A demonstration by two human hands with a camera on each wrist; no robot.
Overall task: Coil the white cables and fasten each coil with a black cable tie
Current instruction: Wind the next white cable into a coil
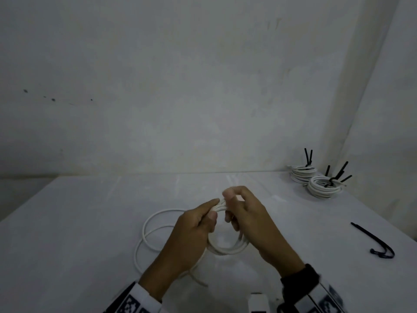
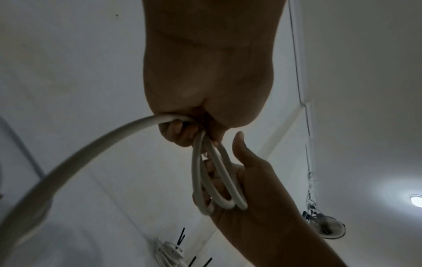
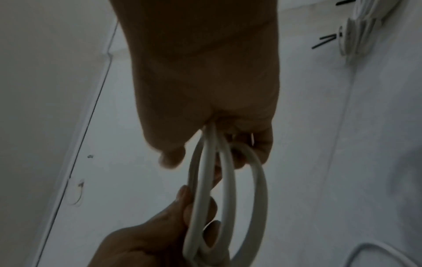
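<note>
Above the middle of the white table, both hands hold a small coil of white cable. My left hand pinches the top of the coil between thumb and fingers. My right hand grips the same bundle from the right, fingers curled through the loops. In the left wrist view the coil hangs from my left fingers, with the right hand behind it. In the right wrist view several turns of the coil run between both hands. Loose cable loops lie on the table to the left. A black cable tie lies at the right.
Two tied white coils with black tie ends sticking up sit at the back right corner by the wall. A small white box shows at the near edge. The table's left edge runs diagonally past the loose loops.
</note>
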